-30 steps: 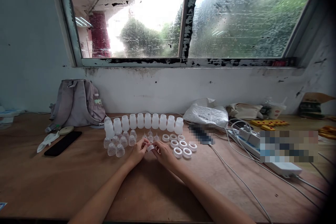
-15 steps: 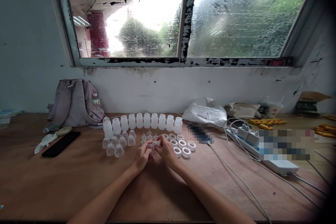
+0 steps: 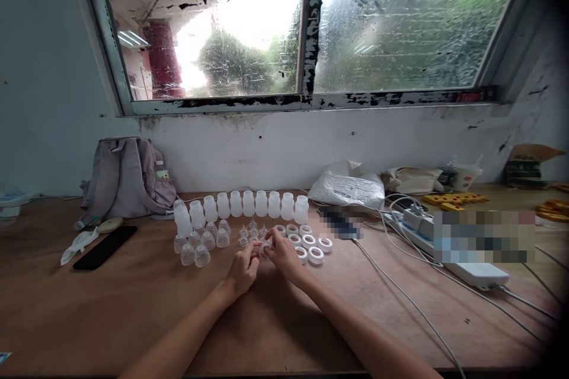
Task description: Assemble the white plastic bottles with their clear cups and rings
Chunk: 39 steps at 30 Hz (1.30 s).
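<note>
Close together at the middle of the brown table, my left hand (image 3: pixel 242 266) and my right hand (image 3: pixel 283 256) both have their fingers closed on a white ring (image 3: pixel 264 248), partly hidden by the fingers. Just behind them stand several clear nipples (image 3: pixel 253 231). Several white rings (image 3: pixel 308 241) lie right of my right hand, some stretching behind it. To the left are several clear domed caps (image 3: pixel 202 255). A curved row of frosted bottles (image 3: pixel 249 204) stands upright at the back.
A grey backpack (image 3: pixel 128 180) and black phone (image 3: pixel 105 247) are at left. Toward the right lie a silver plastic bag (image 3: pixel 347 188), a dark phone (image 3: pixel 340 224) on a cable, a white power strip (image 3: pixel 475 272) with cords, and yellow parts (image 3: pixel 456 198).
The fingers have shifted slightly around the white ring, and more of the clear nipples show behind them. The camera view has tilted a little.
</note>
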Each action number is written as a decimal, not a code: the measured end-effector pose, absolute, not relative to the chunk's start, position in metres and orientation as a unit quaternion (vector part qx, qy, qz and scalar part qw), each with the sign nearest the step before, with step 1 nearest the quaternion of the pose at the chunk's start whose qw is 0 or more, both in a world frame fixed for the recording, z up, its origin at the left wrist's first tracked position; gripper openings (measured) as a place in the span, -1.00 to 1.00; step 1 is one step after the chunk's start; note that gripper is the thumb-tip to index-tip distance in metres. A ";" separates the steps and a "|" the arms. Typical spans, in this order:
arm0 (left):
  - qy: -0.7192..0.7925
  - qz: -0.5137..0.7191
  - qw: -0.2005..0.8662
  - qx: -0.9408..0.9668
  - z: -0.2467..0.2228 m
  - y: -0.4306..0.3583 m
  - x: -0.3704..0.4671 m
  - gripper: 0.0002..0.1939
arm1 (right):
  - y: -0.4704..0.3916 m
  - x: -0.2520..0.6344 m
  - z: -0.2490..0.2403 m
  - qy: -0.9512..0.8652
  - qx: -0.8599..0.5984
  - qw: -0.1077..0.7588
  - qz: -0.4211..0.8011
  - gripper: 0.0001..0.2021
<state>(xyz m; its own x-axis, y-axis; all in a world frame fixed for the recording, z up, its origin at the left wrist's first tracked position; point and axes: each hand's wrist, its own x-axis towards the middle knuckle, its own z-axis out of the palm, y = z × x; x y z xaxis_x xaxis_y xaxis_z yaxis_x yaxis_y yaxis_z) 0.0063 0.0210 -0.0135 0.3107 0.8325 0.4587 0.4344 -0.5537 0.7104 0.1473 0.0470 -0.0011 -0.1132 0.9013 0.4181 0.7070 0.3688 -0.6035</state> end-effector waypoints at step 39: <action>0.490 0.337 -0.033 0.803 0.004 0.031 -0.006 -0.80 | 0.048 0.149 0.005 -0.553 -0.320 0.527 0.560 -0.57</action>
<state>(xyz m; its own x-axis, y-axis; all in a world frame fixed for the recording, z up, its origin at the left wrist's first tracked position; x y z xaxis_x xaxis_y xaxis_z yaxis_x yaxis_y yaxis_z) -0.0063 0.0309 0.0043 0.2915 0.7655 0.5737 0.8097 -0.5168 0.2781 0.1494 0.0481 0.0052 -0.2402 0.9443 0.2248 -0.2362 0.1678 -0.9571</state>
